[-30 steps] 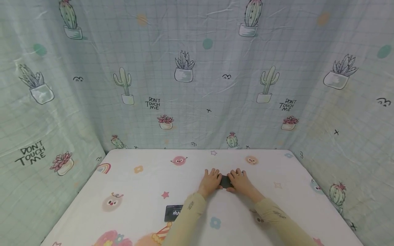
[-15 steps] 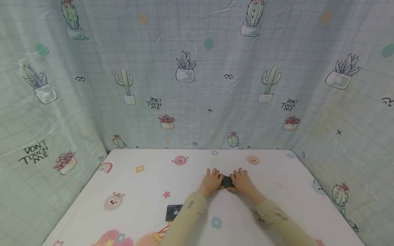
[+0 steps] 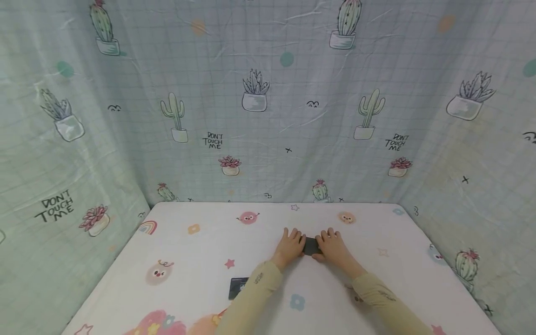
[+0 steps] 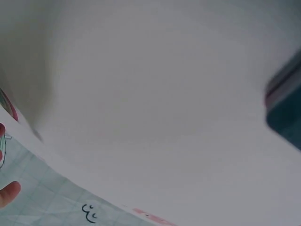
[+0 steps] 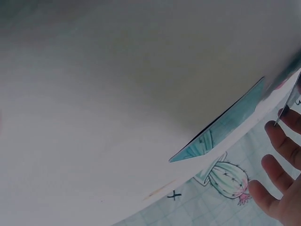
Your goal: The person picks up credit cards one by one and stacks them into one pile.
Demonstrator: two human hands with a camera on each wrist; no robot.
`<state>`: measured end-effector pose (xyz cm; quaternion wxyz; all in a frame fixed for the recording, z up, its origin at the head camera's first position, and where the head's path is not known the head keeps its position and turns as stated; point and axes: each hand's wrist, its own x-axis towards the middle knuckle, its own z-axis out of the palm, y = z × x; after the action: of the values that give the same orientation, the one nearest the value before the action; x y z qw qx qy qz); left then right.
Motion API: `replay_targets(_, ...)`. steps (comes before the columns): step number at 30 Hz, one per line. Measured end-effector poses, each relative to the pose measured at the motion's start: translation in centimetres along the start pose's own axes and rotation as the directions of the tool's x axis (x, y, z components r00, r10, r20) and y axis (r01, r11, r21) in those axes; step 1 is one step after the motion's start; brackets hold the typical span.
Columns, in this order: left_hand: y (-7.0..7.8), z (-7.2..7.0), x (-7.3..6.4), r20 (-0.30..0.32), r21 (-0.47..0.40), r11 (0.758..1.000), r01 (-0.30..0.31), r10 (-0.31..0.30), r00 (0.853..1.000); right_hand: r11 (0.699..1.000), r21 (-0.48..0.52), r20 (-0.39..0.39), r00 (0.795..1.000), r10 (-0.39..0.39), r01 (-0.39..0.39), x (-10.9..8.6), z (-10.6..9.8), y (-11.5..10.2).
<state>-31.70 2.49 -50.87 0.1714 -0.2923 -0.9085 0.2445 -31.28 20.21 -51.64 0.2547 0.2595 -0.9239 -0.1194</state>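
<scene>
In the head view both hands meet over the middle of the table. Between them is a small dark stack of cards [image 3: 311, 246]. My left hand [image 3: 290, 245] pinches its left side, and my right hand [image 3: 332, 247] pinches its right side, thumbs toward the near edge. Up close, the left wrist view shows a thick, layered corner of the dark card stack [image 4: 287, 103], with fingertips [image 4: 9, 194] at the opposite edge. The right wrist view has a glossy card [image 5: 223, 123] mirroring the curtain and curled fingers [image 5: 277, 176] near a second, thin card [image 5: 290, 99].
A black card [image 3: 237, 288] with white lettering lies on the white, cartoon-printed tabletop [image 3: 201, 251], partly covered by the left sleeve [image 3: 253, 295]. A cactus-patterned curtain [image 3: 276, 130] walls in the back and both sides.
The head view has swung slightly left, so everything sits a little further right. Both hands stay on the cards, with the gap between them marginally wider. More of the lettered card is covered.
</scene>
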Motion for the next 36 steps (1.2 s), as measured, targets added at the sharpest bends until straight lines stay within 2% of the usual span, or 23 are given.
replay_targets(6,-0.3,-0.4,-0.4,-0.016,0.048,0.999,0.0,0.0,1.0,1.0,0.01,-0.015,0.999,-0.029,0.03,-0.1,-0.3,0.0)
replay_targets(13,-0.7,-0.6,-0.4,0.011,0.033,0.999,-0.01,0.009,1.0,0.999,0.018,0.011,0.999,-0.036,0.035,-0.2,-0.5,0.0)
replay_targets(22,-0.8,-0.9,-0.6,-0.001,0.03,0.999,-0.038,0.038,0.999,0.999,0.019,0.039,0.998,-0.04,0.039,-0.4,-0.8,0.1)
replay_targets(28,-1.2,-1.4,-1.0,-0.064,0.004,0.998,-0.065,0.065,0.996,0.998,0.023,-0.01,0.998,-0.057,0.057,-0.7,-1.4,0.1)
replay_targets(32,-1.5,-2.0,-1.4,-0.122,-0.006,0.996,-0.089,0.088,0.989,0.996,0.031,-0.051,0.996,-0.079,0.08,-0.9,-2.2,0.0)
replay_targets(36,-1.8,-2.4,-1.9,-0.18,-0.017,0.994,-0.106,0.101,0.978,0.996,0.033,-0.049,0.996,-0.078,0.079,-1.0,-3.0,-0.2)
